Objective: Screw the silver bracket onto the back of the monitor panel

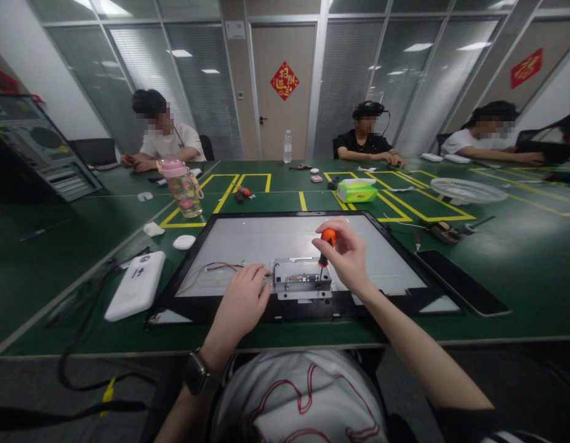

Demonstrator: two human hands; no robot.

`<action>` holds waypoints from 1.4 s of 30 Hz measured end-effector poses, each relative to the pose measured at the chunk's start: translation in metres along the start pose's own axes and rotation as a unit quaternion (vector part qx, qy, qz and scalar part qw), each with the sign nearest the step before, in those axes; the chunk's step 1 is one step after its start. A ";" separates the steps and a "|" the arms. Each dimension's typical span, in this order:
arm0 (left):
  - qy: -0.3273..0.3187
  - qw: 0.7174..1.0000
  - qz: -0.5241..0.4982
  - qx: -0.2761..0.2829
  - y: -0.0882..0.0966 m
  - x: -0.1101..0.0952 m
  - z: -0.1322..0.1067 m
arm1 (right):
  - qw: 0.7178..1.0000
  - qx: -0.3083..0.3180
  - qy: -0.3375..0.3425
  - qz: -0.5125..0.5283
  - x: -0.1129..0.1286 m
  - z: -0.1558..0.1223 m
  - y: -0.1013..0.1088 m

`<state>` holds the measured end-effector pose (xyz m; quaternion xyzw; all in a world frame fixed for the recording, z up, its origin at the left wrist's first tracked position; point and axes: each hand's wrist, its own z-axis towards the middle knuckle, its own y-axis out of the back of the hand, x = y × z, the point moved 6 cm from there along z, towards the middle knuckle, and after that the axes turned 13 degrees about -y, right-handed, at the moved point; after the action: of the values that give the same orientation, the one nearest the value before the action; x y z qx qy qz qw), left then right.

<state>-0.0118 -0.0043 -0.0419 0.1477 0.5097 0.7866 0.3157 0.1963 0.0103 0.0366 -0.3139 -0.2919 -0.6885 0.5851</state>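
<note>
A flat monitor panel (248,246) lies back-side up on the green table in front of me, with a black frame and a silvery metal back. A small metal bracket with ports (300,280) sits at its near middle. My right hand (345,255) is closed round an orange-handled screwdriver (327,243), held upright with its tip down on the bracket's right end. My left hand (241,301) rests on the panel just left of the bracket, fingers curled and touching its left edge. Thin red wires (206,271) run across the panel to the left.
A white device (137,284) and black cables lie at the left, a black phone (460,282) at the right. Farther off stand a pink-lidded bottle (184,187), a green tissue pack (356,191) and a white fan (467,189). Several people sit along the far side.
</note>
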 end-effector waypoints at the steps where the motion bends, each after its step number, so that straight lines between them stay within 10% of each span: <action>1: 0.000 1.000 0.000 0.000 0.000 0.000 0.000 | 1.000 -0.003 0.004 -0.009 0.001 0.000 0.000; 17: 0.004 1.000 -0.012 0.000 0.000 0.000 0.000 | 0.996 -0.086 -0.010 -0.036 -0.003 -0.003 0.007; 27: 0.006 1.000 -0.014 0.014 0.001 0.000 0.001 | 0.996 0.072 -0.041 0.013 -0.001 -0.008 -0.009; 42: 0.001 1.000 -0.010 0.001 -0.001 0.002 -0.001 | 0.959 0.078 -0.182 0.201 -0.019 0.006 -0.009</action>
<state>-0.0136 -0.0037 -0.0430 0.1419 0.5118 0.7831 0.3235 0.1903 0.0278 0.0253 -0.4394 -0.3777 -0.4630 0.6708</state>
